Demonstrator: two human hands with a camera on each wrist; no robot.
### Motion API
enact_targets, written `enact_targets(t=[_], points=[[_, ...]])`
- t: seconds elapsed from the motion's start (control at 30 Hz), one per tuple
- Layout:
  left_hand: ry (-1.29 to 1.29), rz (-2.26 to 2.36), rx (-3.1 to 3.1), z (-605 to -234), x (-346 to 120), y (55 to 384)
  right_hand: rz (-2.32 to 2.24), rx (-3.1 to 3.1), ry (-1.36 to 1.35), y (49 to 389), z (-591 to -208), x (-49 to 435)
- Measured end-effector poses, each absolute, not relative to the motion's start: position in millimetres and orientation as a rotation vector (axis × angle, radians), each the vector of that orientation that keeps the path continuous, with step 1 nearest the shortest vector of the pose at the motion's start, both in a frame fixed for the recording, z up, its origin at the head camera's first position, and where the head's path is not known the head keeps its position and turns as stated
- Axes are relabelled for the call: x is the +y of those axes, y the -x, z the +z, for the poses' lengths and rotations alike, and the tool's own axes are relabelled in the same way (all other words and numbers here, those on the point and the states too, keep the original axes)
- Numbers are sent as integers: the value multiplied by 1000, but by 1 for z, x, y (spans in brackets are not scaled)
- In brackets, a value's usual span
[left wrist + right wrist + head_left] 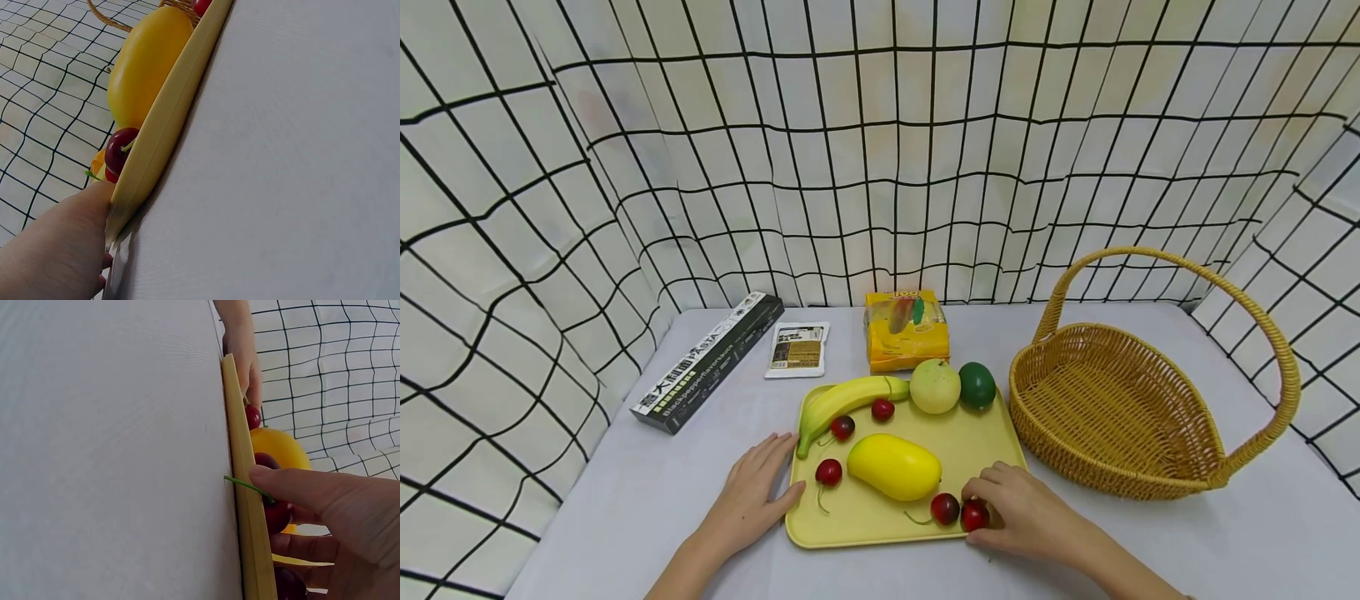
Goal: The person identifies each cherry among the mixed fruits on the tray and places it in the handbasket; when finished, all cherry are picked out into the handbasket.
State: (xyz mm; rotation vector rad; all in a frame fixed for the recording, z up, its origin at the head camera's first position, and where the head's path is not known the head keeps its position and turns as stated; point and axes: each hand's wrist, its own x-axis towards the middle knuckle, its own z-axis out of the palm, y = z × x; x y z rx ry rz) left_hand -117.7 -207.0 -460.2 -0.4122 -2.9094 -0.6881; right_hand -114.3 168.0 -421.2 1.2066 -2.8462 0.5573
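Observation:
A yellow tray (880,532) carries a banana (842,402), a mango (895,467), a round pale green fruit (935,387), a dark green fruit (977,386) and several red cherries. My right hand (1018,512) pinches a cherry (278,515) between thumb and fingers at the tray's near right corner; its green stem pokes over the rim. A second cherry (945,508) lies just left of it, and another dark cherry (290,584) shows under the hand. With fairly straight fingers, my left hand (745,500) touches the tray's left edge, near a stemmed cherry (828,472).
A wicker basket (1120,467) with a tall handle stands right of the tray. Behind the tray are a yellow packet (906,333), a white sachet (797,350) and a long dark pasta box (707,362). Grid-patterned cloth (850,150) surrounds the white table.

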Motion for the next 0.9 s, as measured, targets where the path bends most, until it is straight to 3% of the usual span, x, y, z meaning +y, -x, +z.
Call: enact_targets(t=[0.9], points=[[415, -676, -2924, -460, -207, 118, 811, -3000, -1141, 112, -406, 169]])
